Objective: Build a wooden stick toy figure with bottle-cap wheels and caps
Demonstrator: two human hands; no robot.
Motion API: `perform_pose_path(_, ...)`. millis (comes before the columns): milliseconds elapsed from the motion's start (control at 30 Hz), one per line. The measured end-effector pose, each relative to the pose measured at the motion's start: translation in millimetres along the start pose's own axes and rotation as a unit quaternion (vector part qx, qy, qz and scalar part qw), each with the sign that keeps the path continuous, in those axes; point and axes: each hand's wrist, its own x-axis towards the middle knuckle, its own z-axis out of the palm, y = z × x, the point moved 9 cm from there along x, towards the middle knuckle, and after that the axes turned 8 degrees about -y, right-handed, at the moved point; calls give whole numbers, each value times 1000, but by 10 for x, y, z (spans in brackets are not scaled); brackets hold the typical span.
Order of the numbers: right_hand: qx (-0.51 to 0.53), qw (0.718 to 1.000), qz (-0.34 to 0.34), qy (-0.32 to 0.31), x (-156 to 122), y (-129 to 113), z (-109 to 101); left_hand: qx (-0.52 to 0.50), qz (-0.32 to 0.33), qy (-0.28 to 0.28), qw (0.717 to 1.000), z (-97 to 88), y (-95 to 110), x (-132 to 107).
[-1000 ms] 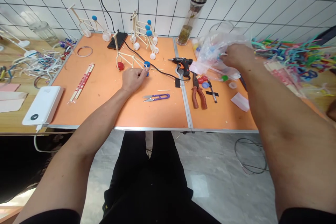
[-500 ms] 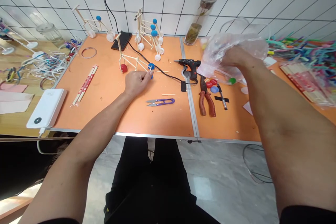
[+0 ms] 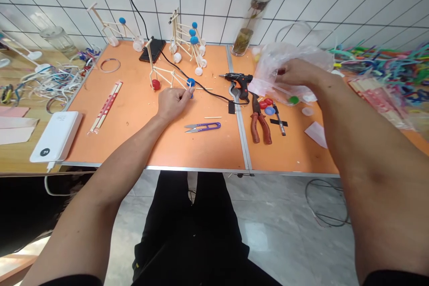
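My left hand (image 3: 172, 100) rests on the orange table (image 3: 140, 111) with its fingers pinched on the blue cap (image 3: 191, 82) at one end of a stick model bicycle (image 3: 164, 76); a red cap (image 3: 155, 84) forms the model's other wheel. My right hand (image 3: 295, 73) is closed inside a clear plastic bag (image 3: 284, 60) at the right and grips something small and reddish that I cannot name. Loose red, blue and green bottle caps (image 3: 268, 106) lie just under the bag.
A black glue gun (image 3: 238, 81), red-handled pliers (image 3: 259, 123) and purple snips (image 3: 203, 127) lie mid-table. Finished stick models (image 3: 187, 44) and a glass bottle (image 3: 251, 18) stand by the tiled wall. A white power bank (image 3: 55, 136) and wrapped chopsticks (image 3: 105, 107) are at left, coloured strips (image 3: 378, 65) at right.
My right hand has shifted a little inside the plastic bag and the bag has settled lower. My left hand stays pinched on the blue cap. The view has shifted slightly.
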Motion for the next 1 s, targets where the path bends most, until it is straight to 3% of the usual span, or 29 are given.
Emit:
perform_pose_path(100, -83, 995, 26, -43, -21, -64, 88, 13, -5, -3, 1000, 0, -4, 6)
perform_pose_path(233, -74, 995, 55, -34, -116, -151, 100, 11, -10, 0, 1000, -6, -10, 9)
perform_pose_path(367, -22, 995, 101, 1, -181, -128, 63, 5, -13, 5, 1000, -16, -10, 11)
perform_pose_path(533, 54, 981, 169, 74, -242, 122, -89, 2, -5, 1, 1000, -3, -1, 9)
perform_pose_path(800, 87, 972, 171, 132, -370, 382, -262, 1, -8, 8, 1000, -10, -3, 14)
perform_pose_path(1000, 61, 981, 151, 101, -375, 339, -219, 5, -2, 6, 1000, -12, 1, 10)
